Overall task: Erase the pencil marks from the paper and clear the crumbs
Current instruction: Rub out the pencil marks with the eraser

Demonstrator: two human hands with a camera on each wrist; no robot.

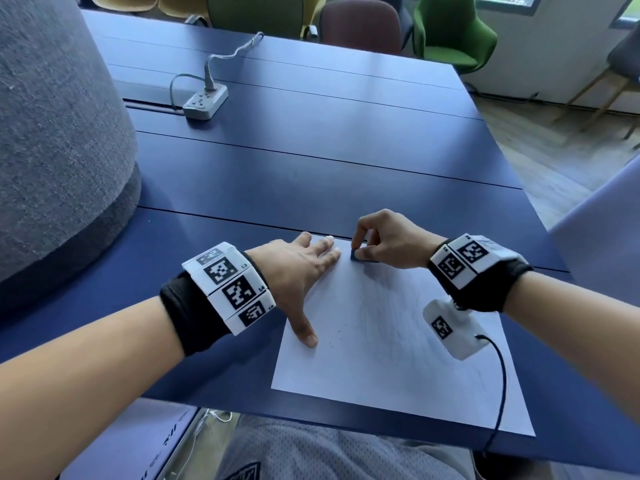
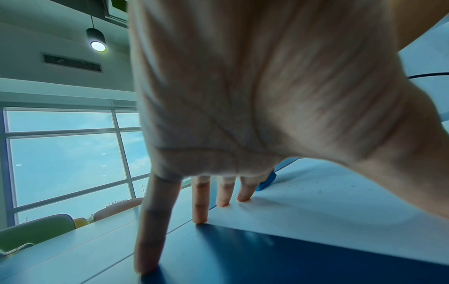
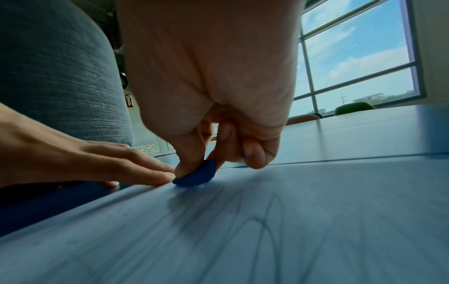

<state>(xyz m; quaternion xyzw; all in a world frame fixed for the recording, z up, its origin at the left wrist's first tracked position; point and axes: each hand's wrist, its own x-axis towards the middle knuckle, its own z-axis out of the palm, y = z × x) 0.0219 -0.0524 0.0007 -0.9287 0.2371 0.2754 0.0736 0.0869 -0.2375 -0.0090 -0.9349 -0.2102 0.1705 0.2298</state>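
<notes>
A white sheet of paper lies on the blue table, with faint pencil strokes across its middle. Dark crumbs speckle the paper near my left thumb. My left hand lies flat with spread fingers, pressing the paper's far left corner; its fingertips touch the sheet and the table. My right hand pinches a small blue eraser between thumb and fingers and presses it on the paper's far edge, just right of the left fingertips. The eraser touches the sheet.
A grey power strip with its cable lies on the far left of the table. A big grey upholstered shape stands at the left. Chairs line the far side. A cable hangs from the right wrist camera across the paper.
</notes>
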